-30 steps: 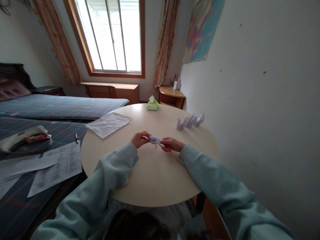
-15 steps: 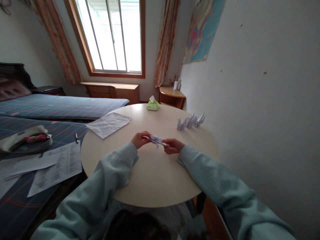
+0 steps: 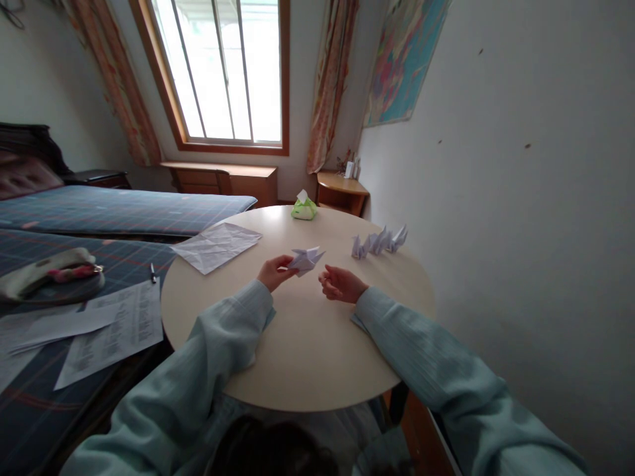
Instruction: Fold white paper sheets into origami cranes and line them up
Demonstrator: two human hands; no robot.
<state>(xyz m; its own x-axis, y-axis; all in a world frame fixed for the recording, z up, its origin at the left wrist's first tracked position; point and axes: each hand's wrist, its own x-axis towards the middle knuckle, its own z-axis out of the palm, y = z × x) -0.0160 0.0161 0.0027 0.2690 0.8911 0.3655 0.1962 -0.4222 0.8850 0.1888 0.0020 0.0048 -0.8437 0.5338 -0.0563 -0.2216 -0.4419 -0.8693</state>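
Observation:
My left hand (image 3: 275, 272) pinches a small folded white paper figure (image 3: 305, 258) and holds it just above the round beige table (image 3: 307, 350). My right hand (image 3: 340, 284) hovers a little to the right of the figure, fingers loosely curled, holding nothing. A row of several finished paper figures (image 3: 378, 240) stands on the table beyond my right hand, near the wall.
A creased white sheet (image 3: 217, 246) lies on the table's left edge. A green tissue pack (image 3: 303, 208) sits at the far edge. Printed papers (image 3: 106, 328), a pen (image 3: 153, 272) and a pouch (image 3: 49, 266) lie on the bed at left. The wall is close on the right.
My right hand has let go of the paper figure and moved slightly away. My left hand has lifted the figure, which now shows spread points instead of lying flat between both hands.

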